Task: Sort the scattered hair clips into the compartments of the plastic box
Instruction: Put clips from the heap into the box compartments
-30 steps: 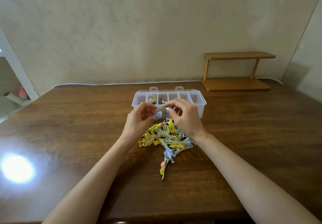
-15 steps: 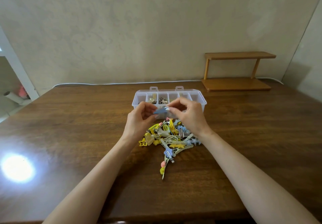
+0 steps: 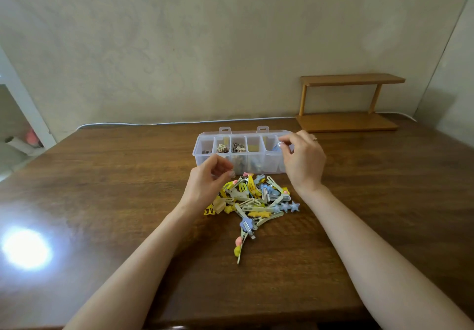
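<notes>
Head view: right hand [image 3: 304, 161] reaches over the right end of the clear compartmented plastic box [image 3: 268, 166], fingertips pinching a small blue clip [image 3: 276, 148]. Left hand [image 3: 205, 186] hovers loosely curled and empty above the pile of pastel plastic-and-metal hair clips [image 3: 256, 201] on the glossy wooden table [image 3: 115, 175].

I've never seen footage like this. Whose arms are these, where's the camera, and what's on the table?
No machine here: these are a person's bare hands, filmed by a wide-angle camera worn on their head. On the wooden table lies a pile of colourful hair clips before a clear plastic box with compartments, some already holding clips. The right hand pinches a blue clip over the box's right end. The left hand hovers above the pile, loosely curled, apparently empty.
</notes>
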`<state>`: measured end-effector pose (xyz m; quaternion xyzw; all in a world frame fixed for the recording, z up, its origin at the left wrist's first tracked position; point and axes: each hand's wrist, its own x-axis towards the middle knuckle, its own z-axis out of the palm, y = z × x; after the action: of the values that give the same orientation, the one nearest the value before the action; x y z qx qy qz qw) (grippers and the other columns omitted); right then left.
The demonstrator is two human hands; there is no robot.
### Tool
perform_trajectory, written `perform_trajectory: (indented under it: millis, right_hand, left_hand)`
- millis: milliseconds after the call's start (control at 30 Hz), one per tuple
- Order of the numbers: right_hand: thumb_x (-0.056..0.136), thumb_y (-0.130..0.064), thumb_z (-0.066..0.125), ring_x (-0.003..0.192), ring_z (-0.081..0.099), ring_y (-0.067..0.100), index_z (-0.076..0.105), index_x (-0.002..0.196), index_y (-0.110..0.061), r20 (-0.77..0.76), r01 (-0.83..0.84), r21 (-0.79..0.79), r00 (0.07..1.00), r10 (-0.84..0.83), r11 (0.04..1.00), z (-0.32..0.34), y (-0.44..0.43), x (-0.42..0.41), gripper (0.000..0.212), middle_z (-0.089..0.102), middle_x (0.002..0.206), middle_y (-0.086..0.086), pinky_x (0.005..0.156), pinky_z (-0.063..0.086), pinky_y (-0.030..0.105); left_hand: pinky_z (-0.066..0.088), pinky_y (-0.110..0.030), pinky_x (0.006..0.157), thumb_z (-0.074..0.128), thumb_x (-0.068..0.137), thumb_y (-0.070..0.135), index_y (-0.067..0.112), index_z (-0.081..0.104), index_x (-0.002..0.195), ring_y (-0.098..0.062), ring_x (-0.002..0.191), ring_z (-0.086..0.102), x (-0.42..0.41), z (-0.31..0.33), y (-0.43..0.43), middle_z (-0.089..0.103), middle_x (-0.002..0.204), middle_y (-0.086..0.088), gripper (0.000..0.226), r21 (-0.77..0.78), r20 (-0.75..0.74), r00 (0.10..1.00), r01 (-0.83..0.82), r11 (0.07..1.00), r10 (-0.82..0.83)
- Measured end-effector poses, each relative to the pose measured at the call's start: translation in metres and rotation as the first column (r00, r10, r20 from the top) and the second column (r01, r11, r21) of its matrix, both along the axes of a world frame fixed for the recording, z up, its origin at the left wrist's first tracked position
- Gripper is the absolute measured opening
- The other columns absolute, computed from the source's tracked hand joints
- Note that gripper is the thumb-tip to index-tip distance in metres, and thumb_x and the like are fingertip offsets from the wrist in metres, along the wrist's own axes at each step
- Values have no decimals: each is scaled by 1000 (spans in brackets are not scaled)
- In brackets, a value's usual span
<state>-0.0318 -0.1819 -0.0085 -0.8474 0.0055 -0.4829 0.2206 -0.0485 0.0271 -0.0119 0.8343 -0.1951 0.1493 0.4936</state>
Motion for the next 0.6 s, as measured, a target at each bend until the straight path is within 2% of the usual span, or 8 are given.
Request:
perform_trajectory:
  millis: [100, 167, 267, 333, 433, 500, 600]
  right_hand:
    - [83, -9, 67, 83, 62, 24, 73, 93, -14, -36, -63, -50, 997, 61, 997, -4, 1, 3, 13, 70, 91, 3, 75, 44, 30]
    - [84, -12, 66, 87, 62, 23, 72, 98, -15, -52, -76, -56, 996, 74, 996, -3, -1, 3, 15, 70, 95, 2, 81, 43, 29]
    - [85, -11, 65, 79, 58, 12, 72, 96, -15, -40, -151, -26, 988, 150, 988, 2, 1, -4, 13, 69, 93, 0, 69, 41, 16]
    - [86, -10, 64, 73, 55, 5, 71, 92, -14, -70, -249, -10, 966, 248, 968, 9, 3, -12, 10, 69, 89, -2, 62, 39, 11]
    - [89, -19, 61, 73, 53, 3, 71, 93, -20, -329, -347, -30, 889, 318, 938, 15, 7, -19, 10, 67, 85, -9, 63, 38, 15]
    - [89, -28, 61, 79, 55, 4, 72, 92, -24, -496, -329, -113, 836, 233, 938, 14, 7, -20, 11, 68, 88, -12, 67, 41, 21]
    - [86, -36, 65, 89, 63, 11, 73, 95, -25, -616, -286, -210, 781, 100, 935, 12, 8, -19, 17, 72, 95, -7, 71, 47, 26]
  left_hand:
    - [42, -5, 64, 67, 83, 9, 11, 62, 90, 1, 74, 56, 0, 0, 0, 61, 80, 11, 9, 69, 18, 1000, -8, 998, 7]
    - [42, -4, 64, 68, 82, 9, 14, 61, 89, 1, 76, 56, 1, 2, 1, 60, 80, 14, 11, 111, 37, 999, -19, 994, 15]
    - [44, -8, 65, 69, 81, 10, 15, 62, 89, -2, 76, 57, 2, 2, 3, 61, 80, 12, 12, 170, 55, 998, -32, 985, 23]
    - [49, -20, 68, 70, 80, 12, 13, 63, 89, -9, 77, 59, 4, 1, 3, 62, 81, 8, 12, 219, 55, 998, -39, 975, 28]
    - [53, -33, 71, 71, 79, 15, 15, 64, 88, -14, 79, 60, 5, -1, 5, 64, 82, 3, 11, 268, 50, 998, -47, 962, 35]
    - [53, -33, 71, 70, 80, 15, 16, 64, 87, -13, 77, 60, 5, 0, 6, 64, 82, 3, 10, 279, 45, 998, -51, 959, 40]
    - [50, -29, 68, 69, 81, 17, 17, 63, 86, -6, 72, 56, 6, 1, 8, 61, 78, 9, 8, 291, 39, 998, -56, 955, 47]
